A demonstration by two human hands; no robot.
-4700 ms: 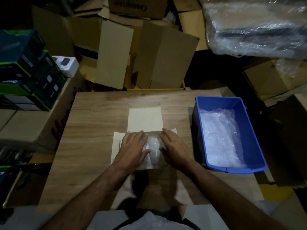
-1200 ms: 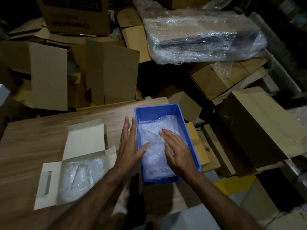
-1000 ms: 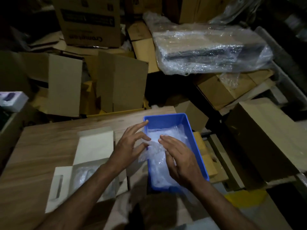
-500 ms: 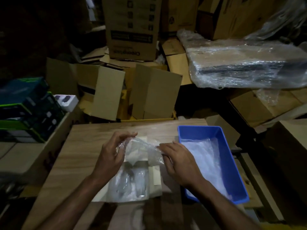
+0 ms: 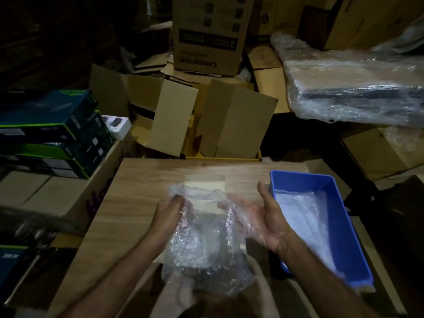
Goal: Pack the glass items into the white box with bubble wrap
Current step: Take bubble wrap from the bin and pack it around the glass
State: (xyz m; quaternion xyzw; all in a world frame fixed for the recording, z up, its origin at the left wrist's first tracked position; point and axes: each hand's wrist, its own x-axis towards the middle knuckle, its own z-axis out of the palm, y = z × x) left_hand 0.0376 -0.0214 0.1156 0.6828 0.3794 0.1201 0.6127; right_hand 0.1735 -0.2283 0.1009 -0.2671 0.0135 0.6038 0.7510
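A clear sheet of bubble wrap (image 5: pixel 204 244) hangs spread between my hands above the white box (image 5: pixel 206 191), which lies open on the wooden table (image 5: pixel 137 198). My left hand (image 5: pixel 168 216) grips the sheet's upper left edge with curled fingers. My right hand (image 5: pixel 259 219) is palm up with straight fingers, and the sheet's right side drapes over it. The wrap hides most of the box and whatever lies in it; only the raised lid flap shows.
A blue plastic bin (image 5: pixel 321 226) with more bubble wrap stands at the table's right edge. Brown cartons (image 5: pixel 229 120) crowd behind the table. Dark green boxes (image 5: pixel 50 131) are stacked at left. A plastic-wrapped bundle (image 5: pixel 353 88) lies at the back right.
Both hands left the white box, reached into the blue bin, lifted a bubble wrap sheet out and carried it left. The sheet is now spread wider and hangs lower over the box.
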